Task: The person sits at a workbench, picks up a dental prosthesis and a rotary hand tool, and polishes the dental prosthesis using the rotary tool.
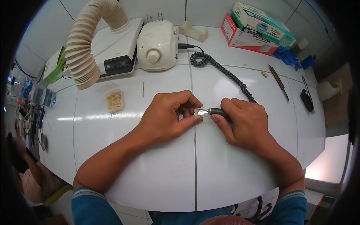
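Between the thumb and fingers of my left hand point(168, 114) is a small whitish dental piece point(196, 112), partly hidden by the fingertips. My right hand point(243, 122) is closed around a black rotary handpiece point(219, 112), which points left. Its metal tip is at the dental piece; whether they touch I cannot tell. A coiled black cord point(228, 75) runs from near the handpiece to a cream control unit point(156, 47) with a round knob. To the left of my left hand, a small clear box point(114, 99) holds several yellowish tooth-shaped pieces.
A ribbed suction hose point(80, 45) arches over the back left, beside a white machine point(118, 54). Mask boxes point(255, 32) stand at the back right. A brown-handled pointed tool point(278, 82) and a thin metal bur point(143, 89) lie on the white tabletop point(157, 176). Another person point(35, 176) sits far left.
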### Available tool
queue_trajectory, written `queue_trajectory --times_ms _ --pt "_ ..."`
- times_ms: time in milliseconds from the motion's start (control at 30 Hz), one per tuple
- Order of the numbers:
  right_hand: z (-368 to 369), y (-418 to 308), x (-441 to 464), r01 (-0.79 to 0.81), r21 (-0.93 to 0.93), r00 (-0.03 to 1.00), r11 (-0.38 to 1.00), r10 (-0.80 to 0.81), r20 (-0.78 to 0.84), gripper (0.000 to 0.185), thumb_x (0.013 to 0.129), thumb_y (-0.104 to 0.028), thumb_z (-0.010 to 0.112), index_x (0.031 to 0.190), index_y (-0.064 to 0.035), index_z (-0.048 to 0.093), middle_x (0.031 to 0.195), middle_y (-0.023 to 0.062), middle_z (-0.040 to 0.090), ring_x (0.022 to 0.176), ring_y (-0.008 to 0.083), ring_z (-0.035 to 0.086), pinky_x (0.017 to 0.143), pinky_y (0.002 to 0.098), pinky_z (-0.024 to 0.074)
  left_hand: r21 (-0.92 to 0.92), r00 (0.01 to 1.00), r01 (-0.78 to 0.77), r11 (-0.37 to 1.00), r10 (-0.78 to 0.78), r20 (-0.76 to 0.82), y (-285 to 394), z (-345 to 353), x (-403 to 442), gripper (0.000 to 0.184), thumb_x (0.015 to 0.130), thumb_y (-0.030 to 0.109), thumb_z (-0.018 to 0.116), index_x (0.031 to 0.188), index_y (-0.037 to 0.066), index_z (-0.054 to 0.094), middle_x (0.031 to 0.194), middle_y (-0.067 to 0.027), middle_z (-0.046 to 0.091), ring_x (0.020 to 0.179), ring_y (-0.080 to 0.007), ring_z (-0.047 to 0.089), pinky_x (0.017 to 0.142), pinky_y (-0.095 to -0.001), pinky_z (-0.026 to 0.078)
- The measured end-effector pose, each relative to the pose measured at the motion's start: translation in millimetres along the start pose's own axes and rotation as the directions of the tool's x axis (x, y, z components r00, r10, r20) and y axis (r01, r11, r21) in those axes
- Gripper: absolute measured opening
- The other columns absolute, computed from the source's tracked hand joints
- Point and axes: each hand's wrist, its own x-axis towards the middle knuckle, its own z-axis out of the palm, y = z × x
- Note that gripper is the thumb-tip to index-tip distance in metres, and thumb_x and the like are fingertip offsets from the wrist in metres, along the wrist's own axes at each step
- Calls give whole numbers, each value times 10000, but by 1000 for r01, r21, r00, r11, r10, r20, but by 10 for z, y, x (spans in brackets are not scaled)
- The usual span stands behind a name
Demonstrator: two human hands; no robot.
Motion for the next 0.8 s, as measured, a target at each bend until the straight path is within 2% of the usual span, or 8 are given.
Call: queue_trajectory --times_ms 800 --pt "13 -1 -5 7 -22 1000 1000 -7 -3 368 1042 -411 770 915 -83 664 710 61 618 596 265 660 536 424 499 -9 1000 -25 1000 26 11 -34 -5 2 281 924 160 922 1145 36 801 868 -8 753 762 -74 674 630 -242 476"
